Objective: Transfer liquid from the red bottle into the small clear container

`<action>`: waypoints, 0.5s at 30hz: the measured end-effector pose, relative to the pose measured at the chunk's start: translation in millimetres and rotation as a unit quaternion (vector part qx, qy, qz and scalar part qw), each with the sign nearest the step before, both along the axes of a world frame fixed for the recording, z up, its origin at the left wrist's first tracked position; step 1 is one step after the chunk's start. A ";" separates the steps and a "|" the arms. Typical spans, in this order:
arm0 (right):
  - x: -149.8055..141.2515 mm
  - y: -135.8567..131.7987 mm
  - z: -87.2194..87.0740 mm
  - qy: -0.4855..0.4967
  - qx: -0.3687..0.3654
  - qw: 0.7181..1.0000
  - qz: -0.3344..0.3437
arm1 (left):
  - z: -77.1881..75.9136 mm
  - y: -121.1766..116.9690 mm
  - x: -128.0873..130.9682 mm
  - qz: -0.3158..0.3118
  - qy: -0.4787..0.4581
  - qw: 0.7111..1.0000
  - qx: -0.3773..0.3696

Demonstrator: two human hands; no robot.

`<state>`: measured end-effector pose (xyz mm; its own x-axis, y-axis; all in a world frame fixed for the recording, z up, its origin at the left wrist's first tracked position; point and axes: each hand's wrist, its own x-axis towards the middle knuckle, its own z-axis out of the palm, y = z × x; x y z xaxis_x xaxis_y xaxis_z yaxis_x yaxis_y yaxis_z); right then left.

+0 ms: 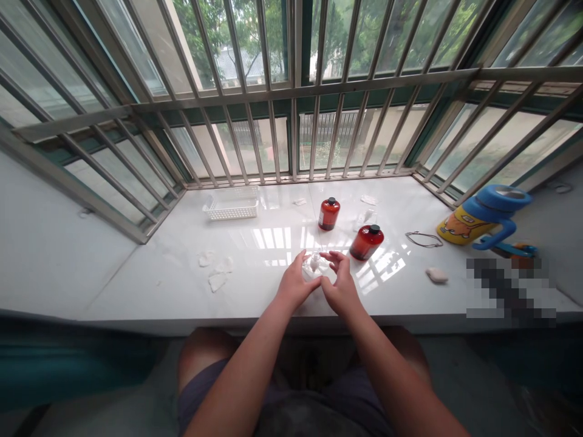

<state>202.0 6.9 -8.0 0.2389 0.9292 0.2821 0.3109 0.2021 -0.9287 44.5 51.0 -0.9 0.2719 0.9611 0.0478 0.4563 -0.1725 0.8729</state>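
Observation:
A small crinkled, see-through plastic wrap (314,265) with something white inside lies between my two hands, just above or on the tabletop. My left hand (295,282) curls round its left side, thumb pointing inward. From the right, my right hand (339,282) closes on it with bent fingers, and the two thumbs meet at the near edge. The exact fingertip contact is partly hidden. Just beyond my right hand stands a red-brown bottle (367,243) with a black cap. Another red-brown bottle (328,214) is farther back.
A white perforated basket (232,209) stands at the back left. Crumpled white pieces (218,281) lie on the white counter (155,273). To the right are a thin cord loop (423,239), a pale lump (437,275) and a blue-yellow flask (478,218). Metal bars (294,94) front the window.

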 end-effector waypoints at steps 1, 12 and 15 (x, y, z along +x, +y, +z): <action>-1.1 0.1 -0.6 0.008 -0.013 1.000 0.014 | 0.0 0.2 0.2 0.000 0.000 1.000 0.000; -2.8 -1.1 -5.4 0.015 -0.020 1.000 0.008 | 1.3 -0.6 0.0 -0.003 -0.004 1.000 0.009; -3.2 -2.0 -4.7 0.010 -0.036 0.999 -0.022 | 0.8 -0.3 -0.3 -0.002 -0.002 1.000 0.009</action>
<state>198.8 4.9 -12.8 0.2842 0.9357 0.2089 0.2996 0.1203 -0.9465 44.2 50.7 -0.1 0.2753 0.9591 0.0661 0.4514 -0.1896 0.8720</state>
